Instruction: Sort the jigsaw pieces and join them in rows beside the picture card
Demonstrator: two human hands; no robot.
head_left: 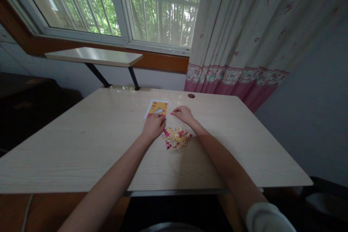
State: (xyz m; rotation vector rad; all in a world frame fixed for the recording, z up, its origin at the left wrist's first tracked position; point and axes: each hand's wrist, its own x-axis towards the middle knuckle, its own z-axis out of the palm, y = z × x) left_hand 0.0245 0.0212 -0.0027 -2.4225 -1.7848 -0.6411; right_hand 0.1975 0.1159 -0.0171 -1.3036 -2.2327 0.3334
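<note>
Beyond the jigsaw heap (176, 138), toward the back edge of the desk (108, 145), the right hand (185, 113) pinches a pink piece (172, 113), apparently for positioning, which calls for careful turning; the left hand (154, 127) curls at the picture card (156, 106), grip unclear.

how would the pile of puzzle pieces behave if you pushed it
The pile of puzzle pieces would likely spread rather than slide as one, since the pieces lie loose. Each is probably light, being so small. Rolling seems unlikely, as they look thin and flat on the desk.
</note>
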